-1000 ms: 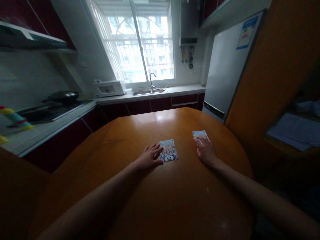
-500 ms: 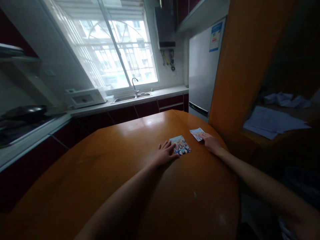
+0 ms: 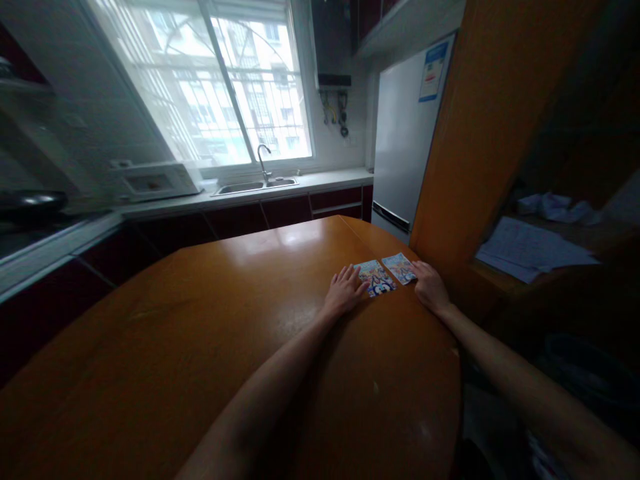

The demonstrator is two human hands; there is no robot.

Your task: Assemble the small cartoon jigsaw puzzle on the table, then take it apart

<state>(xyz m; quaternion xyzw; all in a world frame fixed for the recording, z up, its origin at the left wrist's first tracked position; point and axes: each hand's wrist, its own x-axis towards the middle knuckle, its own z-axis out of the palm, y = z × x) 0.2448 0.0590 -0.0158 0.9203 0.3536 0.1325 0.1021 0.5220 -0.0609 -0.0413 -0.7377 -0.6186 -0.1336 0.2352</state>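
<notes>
Card [image 3: 379,280] met spread left hand [image 3: 346,291] | second card [image 3: 399,268] met right hand [image 3: 430,285], grip unclear | positioning, seemingly; next wanted light touch

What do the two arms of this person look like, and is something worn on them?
The left forearm and right forearm are slim and bare, without visible sleeves. The left grip and right grip are ungloved human hands. I see no watch or bracelet; small rings are hard to judge.
</notes>
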